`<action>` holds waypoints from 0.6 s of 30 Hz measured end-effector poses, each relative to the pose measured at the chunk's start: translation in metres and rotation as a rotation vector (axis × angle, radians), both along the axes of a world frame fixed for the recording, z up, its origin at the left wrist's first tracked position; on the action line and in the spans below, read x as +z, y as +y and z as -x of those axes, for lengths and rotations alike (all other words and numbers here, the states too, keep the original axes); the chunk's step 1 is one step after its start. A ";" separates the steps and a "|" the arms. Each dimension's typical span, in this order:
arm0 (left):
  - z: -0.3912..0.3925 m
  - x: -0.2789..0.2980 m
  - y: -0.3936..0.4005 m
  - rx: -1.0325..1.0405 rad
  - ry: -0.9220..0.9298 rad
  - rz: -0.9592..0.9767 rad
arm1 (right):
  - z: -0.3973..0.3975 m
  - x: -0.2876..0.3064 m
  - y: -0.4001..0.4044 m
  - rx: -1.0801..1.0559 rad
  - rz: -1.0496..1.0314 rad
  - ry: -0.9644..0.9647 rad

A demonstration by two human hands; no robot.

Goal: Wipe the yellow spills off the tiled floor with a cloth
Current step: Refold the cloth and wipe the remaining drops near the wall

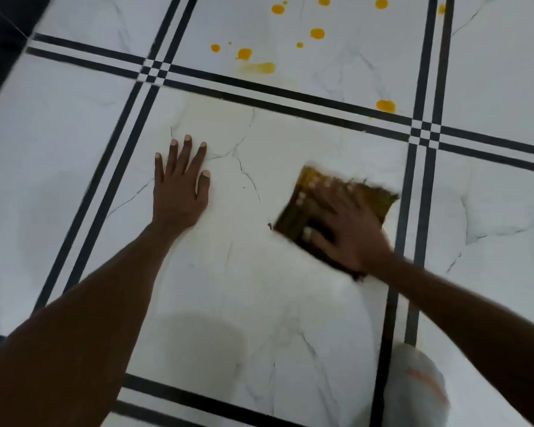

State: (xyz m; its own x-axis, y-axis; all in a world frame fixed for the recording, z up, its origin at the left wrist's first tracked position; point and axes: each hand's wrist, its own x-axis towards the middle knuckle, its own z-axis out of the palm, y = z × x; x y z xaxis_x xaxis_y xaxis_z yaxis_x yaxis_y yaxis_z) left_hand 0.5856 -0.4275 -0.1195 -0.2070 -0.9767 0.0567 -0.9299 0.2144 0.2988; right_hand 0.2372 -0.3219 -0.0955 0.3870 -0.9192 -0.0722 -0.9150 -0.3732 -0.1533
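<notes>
A brownish-yellow folded cloth (376,195) lies flat on the white marble floor tile (259,272). My right hand (342,229) presses on it with spread fingers, blurred by motion. My left hand (179,183) rests flat on the same tile, fingers straight, to the left of the cloth. Several yellow spill drops (317,33) dot the tile beyond, with a smeared streak (259,68) and one drop (385,106) close to the black grout band.
Double black bands (290,90) divide the floor into large squares. A dark surface (0,32) fills the far left corner. A white-clad knee or foot (416,383) shows at the lower right.
</notes>
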 end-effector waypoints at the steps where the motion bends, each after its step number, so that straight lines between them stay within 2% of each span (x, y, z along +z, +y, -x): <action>1: 0.001 -0.001 0.001 0.004 -0.002 -0.001 | 0.006 0.000 -0.036 -0.141 0.015 0.008; 3: 0.002 -0.003 0.001 0.009 -0.008 0.009 | -0.017 0.002 -0.085 -0.326 0.024 -0.005; 4: 0.002 -0.004 0.000 0.008 -0.012 0.013 | -0.042 0.003 -0.091 -0.333 0.032 -0.009; 5: 0.002 -0.005 0.001 0.009 -0.018 0.019 | -0.067 0.003 -0.082 -0.266 0.023 -0.011; 7: 0.001 -0.005 0.000 0.011 -0.027 0.029 | -0.089 0.002 -0.036 0.002 0.001 0.009; 9: 0.001 -0.004 0.000 0.016 -0.020 0.021 | -0.062 0.003 0.002 0.195 -0.031 0.039; 10: 0.002 -0.004 0.001 0.017 -0.017 0.019 | -0.039 0.004 -0.001 0.213 -0.034 0.043; 11: 0.002 -0.004 0.001 0.021 -0.020 0.024 | -0.017 0.003 -0.018 0.160 -0.024 0.039; 13: 0.003 -0.006 0.002 0.023 -0.023 0.029 | 0.011 0.001 -0.076 -0.094 0.025 0.036; 15: 0.003 -0.007 0.002 0.025 -0.025 0.036 | -0.001 0.000 -0.126 -0.313 0.029 0.001; 16: 0.004 -0.008 0.001 0.025 -0.028 0.040 | -0.023 -0.001 -0.135 -0.340 0.035 -0.002; 18: 0.004 -0.008 0.000 0.023 -0.018 0.032 | -0.069 -0.001 -0.112 -0.188 0.035 -0.013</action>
State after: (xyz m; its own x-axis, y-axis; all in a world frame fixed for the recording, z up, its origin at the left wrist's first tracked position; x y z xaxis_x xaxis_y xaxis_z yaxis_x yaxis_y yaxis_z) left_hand 0.5815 -0.4273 -0.1271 -0.1862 -0.9789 0.0840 -0.9399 0.2024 0.2750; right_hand 0.3057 -0.4343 -0.0961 0.2085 -0.9774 -0.0355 -0.9672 -0.2006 -0.1556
